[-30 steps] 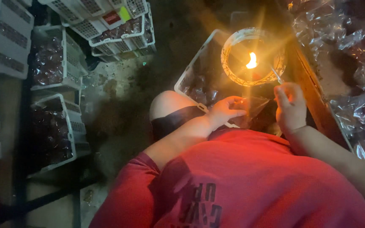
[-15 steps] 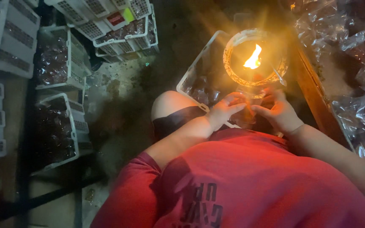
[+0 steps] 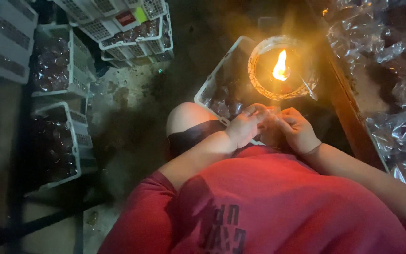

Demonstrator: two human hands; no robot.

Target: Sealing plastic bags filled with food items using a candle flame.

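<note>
A small clear plastic packet (image 3: 269,114) sits pinched between both hands just below the flame bowl (image 3: 280,68), over the person's lap. It is too blurred and too covered by fingers to give its long axis or which way it points; its upper edge seems turned toward the flame, but this cannot be told for sure.

The left hand (image 3: 245,127) closes narrowly on the packet's left side, and the right hand (image 3: 299,131) closes on its right, fingertips nearly touching.

The likely risk is heat: the flame (image 3: 281,66) burns near the fingers, so a lean forward could scorch skin or melt more film than meant. A loose corner of plastic hanging off the bowl's rim could also catch.

A white crate (image 3: 222,89) of filled bags lies beside the bowl, more crates (image 3: 71,141) stand to the left, and heaped clear bags (image 3: 395,70) lie to the right.
</note>
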